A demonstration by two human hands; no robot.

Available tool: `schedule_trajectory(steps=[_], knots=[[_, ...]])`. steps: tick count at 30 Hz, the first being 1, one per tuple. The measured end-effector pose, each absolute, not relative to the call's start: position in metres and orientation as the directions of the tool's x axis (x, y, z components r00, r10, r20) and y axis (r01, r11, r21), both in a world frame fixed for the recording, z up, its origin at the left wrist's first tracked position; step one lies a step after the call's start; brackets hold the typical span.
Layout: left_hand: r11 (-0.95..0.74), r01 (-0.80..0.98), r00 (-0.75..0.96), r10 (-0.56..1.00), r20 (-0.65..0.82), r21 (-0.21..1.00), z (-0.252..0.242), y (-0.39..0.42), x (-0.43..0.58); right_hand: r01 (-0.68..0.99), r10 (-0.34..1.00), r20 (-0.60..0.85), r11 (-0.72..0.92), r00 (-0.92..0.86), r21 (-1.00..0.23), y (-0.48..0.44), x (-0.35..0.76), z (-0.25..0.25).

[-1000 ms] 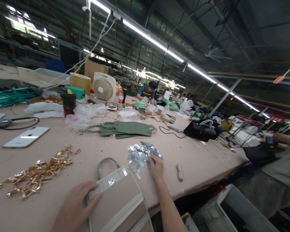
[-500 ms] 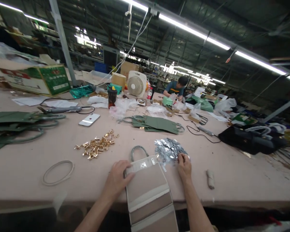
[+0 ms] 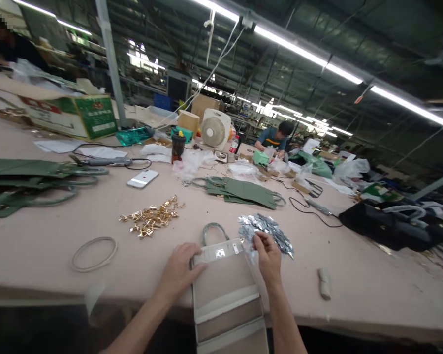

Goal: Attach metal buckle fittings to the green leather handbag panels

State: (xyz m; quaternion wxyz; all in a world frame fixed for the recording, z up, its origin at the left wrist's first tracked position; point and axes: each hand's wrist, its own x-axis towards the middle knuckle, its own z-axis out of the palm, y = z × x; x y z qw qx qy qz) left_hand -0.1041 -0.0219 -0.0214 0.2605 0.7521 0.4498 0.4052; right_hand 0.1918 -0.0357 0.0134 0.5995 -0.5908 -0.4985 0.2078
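Observation:
A beige bag panel [image 3: 225,275] with a looped handle [image 3: 214,227] at its top lies in front of me, its lower part over the table edge. Small metal plates [image 3: 220,253] show along its top band. My left hand [image 3: 179,270] grips the panel's upper left edge, thumb on top. Just right of the panel's top corner, my right hand [image 3: 268,255] is closed in a pinch; what its fingertips hold, if anything, is too small to make out. Behind it spreads a pile of flat silver metal plates [image 3: 276,236].
Gold metal fittings [image 3: 151,219] lie in a heap left of centre, near a phone [image 3: 142,179] and a cord ring [image 3: 95,254]. Green bag panels [image 3: 243,191] lie beyond, others [image 3: 25,182] at left. A black bag [image 3: 387,223] sits right, near a small roll [image 3: 324,283].
My right hand has moved left, from the silver plates toward the panel's top corner. My left hand keeps its grip on the panel. The view has shifted slightly.

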Motion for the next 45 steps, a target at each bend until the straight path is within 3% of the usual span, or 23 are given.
schedule_trajectory(steps=[5, 9, 33, 40, 45], knots=[[-0.455, 0.445, 0.287, 0.888, 0.358, 0.772, -0.015, -0.027, -0.106, 0.447, 0.934, 0.356, 0.317, 0.004, -0.836, -0.034, 0.121, 0.04], [-0.428, 0.434, 0.276, 0.901, 0.335, 0.793, -0.013, -0.029, -0.107, 0.455, 0.914, 0.378, 0.402, -0.148, -0.795, -0.032, 0.087, 0.038], [-0.47, 0.419, 0.273, 0.881, 0.386, 0.777, -0.02, -0.026, -0.106, 0.591, 0.896, 0.391, 0.437, -0.213, -0.678, -0.032, 0.071, 0.014], [-0.465, 0.41, 0.272, 0.884, 0.381, 0.785, -0.016, -0.028, -0.107, 0.643, 0.859, 0.466, 0.481, -0.21, -0.596, -0.032, 0.071, 0.006], [-0.458, 0.407, 0.268, 0.887, 0.376, 0.79, -0.019, -0.027, -0.107, 0.555, 0.843, 0.525, 0.493, -0.115, -0.67, -0.037, 0.075, 0.003]])
